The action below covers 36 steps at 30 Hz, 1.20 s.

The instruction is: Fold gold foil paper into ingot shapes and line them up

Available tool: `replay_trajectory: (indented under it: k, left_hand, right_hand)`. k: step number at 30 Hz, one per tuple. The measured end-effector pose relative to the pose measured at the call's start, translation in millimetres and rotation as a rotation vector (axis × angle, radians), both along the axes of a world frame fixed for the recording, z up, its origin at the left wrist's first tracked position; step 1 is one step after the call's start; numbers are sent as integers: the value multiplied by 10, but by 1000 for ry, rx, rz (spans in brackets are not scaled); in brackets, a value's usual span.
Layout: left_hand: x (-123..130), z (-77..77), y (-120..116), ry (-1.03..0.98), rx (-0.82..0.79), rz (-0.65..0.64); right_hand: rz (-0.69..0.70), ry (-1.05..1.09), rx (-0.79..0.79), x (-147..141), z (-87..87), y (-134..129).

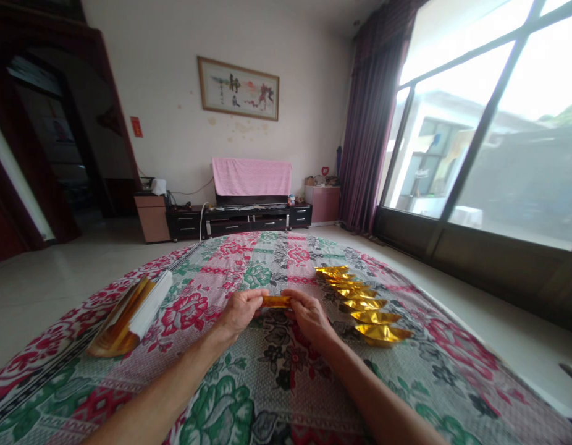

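My left hand (pixel 239 314) and right hand (pixel 312 316) meet in front of me over the middle of the tabletop, with a short gold strip (pixel 275 301) between them. Each hand has its fingers (pixel 254 298) closed on one end, thumb on the near side, with no gap but the strip's own thickness. Gripping both ends seems meant to keep the strip straight and level, my pull on one side answering the other, while its middle stays bare between my fingertips. How the fingers behind it are set I cannot tell, nor whether the strip clears the cloth (pixel 267 364) beneath.

To my right, beyond the right hand, stand the gold boats (pixel 377 317), in a row running away from me. They sit close together, far ones overlapping in my view, tips pointing out to the sides; I'd guess such a row saves room and keeps light, easily crushed shapes out of the way of my arms.

On the other side, well apart from the boats, lies the pile (pixel 136 318), gold sheets beside white, bent over in a loose curve. Placed there, it is within my left hand's reach, I judge.
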<state>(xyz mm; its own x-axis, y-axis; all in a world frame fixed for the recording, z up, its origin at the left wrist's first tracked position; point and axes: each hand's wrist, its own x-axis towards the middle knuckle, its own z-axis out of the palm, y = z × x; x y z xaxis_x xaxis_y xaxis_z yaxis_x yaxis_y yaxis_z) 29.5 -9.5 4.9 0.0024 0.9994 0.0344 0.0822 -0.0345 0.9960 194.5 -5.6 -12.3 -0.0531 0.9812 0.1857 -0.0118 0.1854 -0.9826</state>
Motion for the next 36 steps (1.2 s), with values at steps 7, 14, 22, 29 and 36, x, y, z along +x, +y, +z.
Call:
replay_trajectory:
  k: [7,14,22,29,36]
  left_hand:
    - [11,11,-3,20,1,33]
    - [22,15,-22,5,-16,16]
    - [17,26,-17,29,-4,27]
    - [20,10,-12,16,8,39]
    - [-13,-59,36,74,48,36]
  right_hand:
    - [-9,-21,18,-15,-14,4]
    - [1,41,-24,-1,-11,12]
    - [16,3,1,1,-12,-1]
    - [5,-68,51,9,-74,49]
    - [31,-129,88,32,-83,57]
